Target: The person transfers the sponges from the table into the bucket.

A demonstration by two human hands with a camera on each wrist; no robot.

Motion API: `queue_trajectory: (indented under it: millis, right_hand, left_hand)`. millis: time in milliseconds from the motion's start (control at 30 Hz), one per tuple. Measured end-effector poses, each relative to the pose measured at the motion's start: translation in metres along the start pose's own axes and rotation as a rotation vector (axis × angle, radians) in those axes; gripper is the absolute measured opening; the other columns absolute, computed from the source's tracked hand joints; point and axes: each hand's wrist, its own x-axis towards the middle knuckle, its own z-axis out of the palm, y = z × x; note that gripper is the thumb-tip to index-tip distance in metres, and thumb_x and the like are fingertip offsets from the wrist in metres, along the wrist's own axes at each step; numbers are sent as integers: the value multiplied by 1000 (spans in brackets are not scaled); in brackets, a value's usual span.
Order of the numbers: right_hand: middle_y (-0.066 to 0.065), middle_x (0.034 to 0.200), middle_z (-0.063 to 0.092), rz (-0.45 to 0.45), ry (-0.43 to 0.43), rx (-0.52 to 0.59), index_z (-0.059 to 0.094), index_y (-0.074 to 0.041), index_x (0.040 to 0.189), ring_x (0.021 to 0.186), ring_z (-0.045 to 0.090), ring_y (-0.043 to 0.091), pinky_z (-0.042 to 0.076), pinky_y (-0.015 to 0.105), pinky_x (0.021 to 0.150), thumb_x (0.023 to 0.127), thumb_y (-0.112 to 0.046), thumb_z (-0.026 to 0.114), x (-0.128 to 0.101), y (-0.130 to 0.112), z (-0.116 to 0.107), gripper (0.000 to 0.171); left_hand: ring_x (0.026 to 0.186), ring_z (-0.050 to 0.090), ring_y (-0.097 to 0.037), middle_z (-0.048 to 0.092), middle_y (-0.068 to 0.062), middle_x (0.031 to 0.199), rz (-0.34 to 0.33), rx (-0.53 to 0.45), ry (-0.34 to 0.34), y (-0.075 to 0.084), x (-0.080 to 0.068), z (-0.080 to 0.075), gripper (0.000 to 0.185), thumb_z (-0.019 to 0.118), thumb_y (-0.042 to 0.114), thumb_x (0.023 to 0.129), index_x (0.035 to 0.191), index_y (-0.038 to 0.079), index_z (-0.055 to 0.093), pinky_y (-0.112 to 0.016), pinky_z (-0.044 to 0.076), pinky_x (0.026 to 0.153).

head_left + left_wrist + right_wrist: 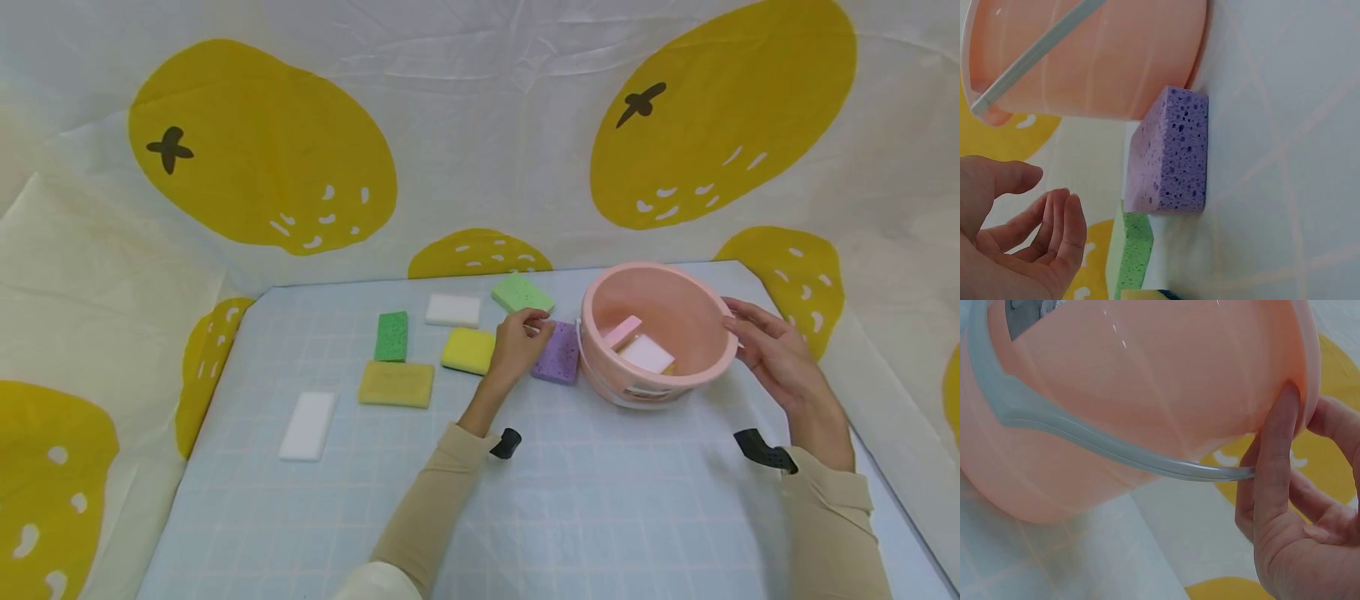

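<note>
Seen from above, a person's two hands work at a pale blue gridded table [600,517] ringed by a cloth printed with big yellow lemons.

Near the middle of the table, the left hand [517,343] hangs over the near left edge of a purple sponge [557,353]. Its fingers are loosely curled and hold nothing; the left wrist view shows the fingers [1054,231] apart from the sponge, with a gap between them. The purple sponge lies flat, just to the right of the hand, its long axis running from near to far. Its right edge sits just beside, perhaps touching, a pink bucket [660,329].

The right hand [772,350] is at the bucket's right side. From the right wrist view its straight fingers [1275,462] press against the outer wall below the rim, steadying it rather than wrapping it. The bucket tilts, mouth turned toward the viewer, with a pink sponge and a white one inside. Its pale handle [1085,434] hangs against the wall.

So the left hand is the nearer one to the purple sponge, and the bucket lies directly right of that sponge.

Further left lie a yellow sponge [468,350], a tan one [396,384], a dark green one [392,336], a light green one [522,293] and two white ones [453,310] [308,426].
</note>
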Motion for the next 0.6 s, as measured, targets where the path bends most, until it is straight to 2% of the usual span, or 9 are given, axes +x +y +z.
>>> queue_trajectory:
  millis: [300,600]
  right_hand:
    - [-11,123,70,-3,-7,16,69,-22,134,100,70,7,56,19,82,101,-13,65,0,0,-1,34]
    - [-9,123,70,-12,-18,38,69,-19,134,100,71,8,57,20,83,102,-11,64,1,1,0,34]
  left_hand:
    - [86,67,-18,73,-10,98,-62,32,34,-24,-4,13,29,68,13,95,118,-4,70,-26,56,74]
    - [90,64,-19,68,-14,107,-122,99,25,-33,-7,21,34,75,11,92,122,-4,67,-29,54,78]
